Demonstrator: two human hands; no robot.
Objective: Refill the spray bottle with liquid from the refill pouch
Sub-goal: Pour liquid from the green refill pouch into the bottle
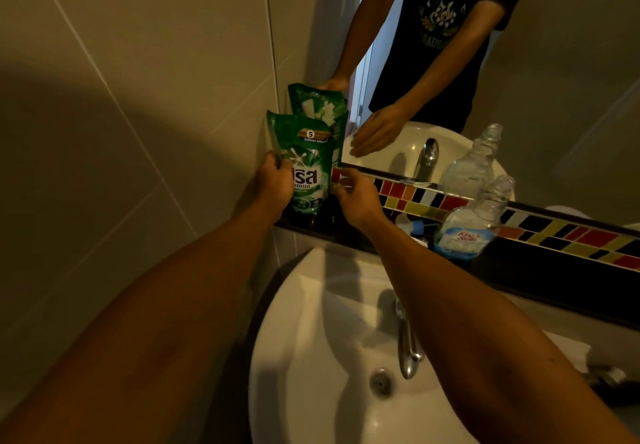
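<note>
sink [298,305] below | refill pouch [304,166] upright on dark ledge at the wall corner | spray bottle [474,218] uncapped, well right | left hand [273,184] grip pinching pouch's left edge | right hand [353,197] spread beside it, nearer bottle

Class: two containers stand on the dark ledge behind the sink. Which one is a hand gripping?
The green refill pouch, gripped by the left hand. The clear spray bottle stands untouched further right, its neck open.
</note>
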